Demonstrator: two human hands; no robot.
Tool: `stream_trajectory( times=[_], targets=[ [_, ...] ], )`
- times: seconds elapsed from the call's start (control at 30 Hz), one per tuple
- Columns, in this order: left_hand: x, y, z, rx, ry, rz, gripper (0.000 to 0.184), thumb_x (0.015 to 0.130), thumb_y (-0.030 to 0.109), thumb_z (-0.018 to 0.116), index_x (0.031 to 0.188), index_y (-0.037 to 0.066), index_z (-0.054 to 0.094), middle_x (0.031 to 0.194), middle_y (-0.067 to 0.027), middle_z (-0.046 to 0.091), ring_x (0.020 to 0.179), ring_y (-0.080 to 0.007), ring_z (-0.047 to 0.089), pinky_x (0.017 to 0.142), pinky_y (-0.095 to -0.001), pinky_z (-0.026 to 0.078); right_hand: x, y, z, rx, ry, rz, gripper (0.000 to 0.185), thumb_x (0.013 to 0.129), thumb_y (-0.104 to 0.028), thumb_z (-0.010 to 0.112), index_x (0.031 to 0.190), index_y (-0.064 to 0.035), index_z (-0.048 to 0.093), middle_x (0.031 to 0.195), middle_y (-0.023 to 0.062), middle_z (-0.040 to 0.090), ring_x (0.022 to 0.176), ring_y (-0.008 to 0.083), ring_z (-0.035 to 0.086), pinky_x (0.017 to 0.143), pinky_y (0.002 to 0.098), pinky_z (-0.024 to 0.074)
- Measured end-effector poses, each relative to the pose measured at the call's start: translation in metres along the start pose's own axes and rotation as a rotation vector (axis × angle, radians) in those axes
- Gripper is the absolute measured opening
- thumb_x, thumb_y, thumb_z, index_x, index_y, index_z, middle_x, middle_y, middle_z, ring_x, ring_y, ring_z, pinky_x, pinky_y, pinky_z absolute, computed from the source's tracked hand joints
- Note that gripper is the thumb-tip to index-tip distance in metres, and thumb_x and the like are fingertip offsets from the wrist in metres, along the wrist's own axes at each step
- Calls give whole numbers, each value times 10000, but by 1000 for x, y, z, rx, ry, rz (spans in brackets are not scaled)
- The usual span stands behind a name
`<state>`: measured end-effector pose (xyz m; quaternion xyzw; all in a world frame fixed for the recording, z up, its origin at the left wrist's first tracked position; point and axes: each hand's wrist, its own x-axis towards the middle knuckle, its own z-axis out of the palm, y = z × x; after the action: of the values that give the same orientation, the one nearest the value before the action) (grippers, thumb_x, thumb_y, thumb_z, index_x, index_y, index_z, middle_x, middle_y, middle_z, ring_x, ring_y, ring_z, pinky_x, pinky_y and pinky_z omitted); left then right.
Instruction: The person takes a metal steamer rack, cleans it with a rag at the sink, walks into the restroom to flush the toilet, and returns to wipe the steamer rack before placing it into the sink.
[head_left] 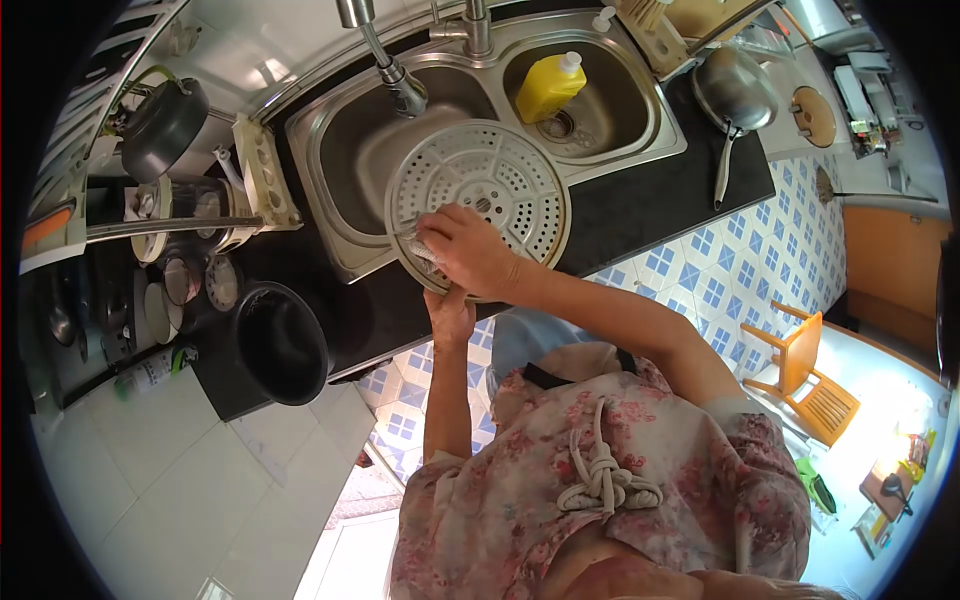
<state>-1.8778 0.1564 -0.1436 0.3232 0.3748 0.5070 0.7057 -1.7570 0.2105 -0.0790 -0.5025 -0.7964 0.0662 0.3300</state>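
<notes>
Perforated tray (537,178) over the left basin's (365,150) near right side — left hand (452,316) grips its near rim, fingers hidden; right hand (472,252) clutches a pale cloth (424,256) at its near left. Likely wiping — best with rim steady, ring by ring.

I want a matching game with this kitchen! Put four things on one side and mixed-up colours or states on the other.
Things:
1. Bottle
2. Round tray with holes
3. Bowl
4. Chair

Colours or states:
A. Black
B. Orange-brown
C. Yellow with a white cap
D. Held near its rim by the left hand

Right pairs: 1-C, 2-D, 3-A, 4-B
</notes>
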Motion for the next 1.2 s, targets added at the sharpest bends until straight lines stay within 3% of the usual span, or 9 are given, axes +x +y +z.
stream_trajectory(
  times=[0.23, 0.4, 0.5, 0.53, 0.67, 0.8, 0.93, 1.07, 1.2],
  targets=[
    [1, 17, -3, -65, 75, -151, 412, 842, -4, 644, 1242, -29, 546, 1142, -71, 632, 1040, -164, 596, 939, -304, 459, 27, 53, -1, -135, -106, 176, 278, 675, -105, 714, 938, -55, 640, 1088, 83, 636, 964, 310, 577, 825, 401, 510],
    [17, 27, -12, -59, 31, -61, 470, 837, 7, 639, 1285, -40, 509, 1185, -77, 607, 1064, -178, 590, 947, -316, 458, 9, 16, 9, 117, 2, -179, 253, 695, -117, 692, 942, -65, 672, 1122, 81, 630, 1003, 298, 588, 868, 408, 509],
    [24, 36, -19, -20, -33, -204, 479, 822, -13, 632, 1283, -42, 507, 1186, -82, 602, 1069, -182, 588, 938, -317, 461, 33, 54, 5, -197, -107, -54, 254, 688, -150, 687, 933, -87, 682, 1126, 64, 635, 1024, 311, 591, 900, 413, 501],
    [25, 42, -17, -26, -73, -213, 477, 812, -27, 624, 1276, -38, 512, 1170, -90, 610, 1065, -190, 594, 940, -317, 463, 37, 55, 8, -128, 66, 131, 247, 682, -144, 672, 925, -103, 689, 1127, 38, 641, 1084, 307, 585, 919, 429, 488],
    [33, 42, -24, -8, -19, -169, 490, 796, -71, 588, 1278, -38, 509, 1148, -93, 630, 1022, -194, 624, 935, -323, 483, 11, 8, 8, 136, -74, -184, 316, 693, -115, 665, 1008, -125, 680, 1178, 9, 633, 1177, 296, 535, 922, 443, 462],
    [38, 51, -30, -13, -233, -315, 519, 781, -82, 592, 1290, -50, 497, 1173, -114, 626, 1059, -188, 613, 958, -333, 477, 36, 48, -10, -274, -74, -150, 452, 688, -105, 674, 1134, -170, 645, 1193, 11, 619, 1174, 287, 532, 872, 436, 447],
    [46, 60, -23, -55, -256, -261, 533, 785, -63, 606, 1304, -44, 483, 1177, -100, 614, 1059, -175, 604, 956, -326, 475, 33, 50, 5, -29, -41, 1, 423, 679, -75, 687, 1092, -168, 672, 1139, 51, 616, 1044, 296, 569, 855, 417, 483],
    [52, 58, -30, 50, -217, -252, 591, 758, -41, 627, 1324, -41, 456, 1237, -123, 591, 1105, -222, 605, 978, -360, 474, 35, 30, -2, 147, -62, -279, 398, 663, -74, 718, 1054, -147, 698, 1120, 63, 613, 988, 291, 583, 855, 396, 508],
    [52, 70, -12, -58, -280, -290, 548, 769, -44, 622, 1295, -28, 470, 1171, -98, 602, 1102, -199, 593, 953, -336, 476, 51, 57, 5, -25, 22, 3, 411, 669, -86, 737, 1072, -143, 684, 1123, 48, 611, 975, 274, 579, 889, 380, 501]
  ],
)
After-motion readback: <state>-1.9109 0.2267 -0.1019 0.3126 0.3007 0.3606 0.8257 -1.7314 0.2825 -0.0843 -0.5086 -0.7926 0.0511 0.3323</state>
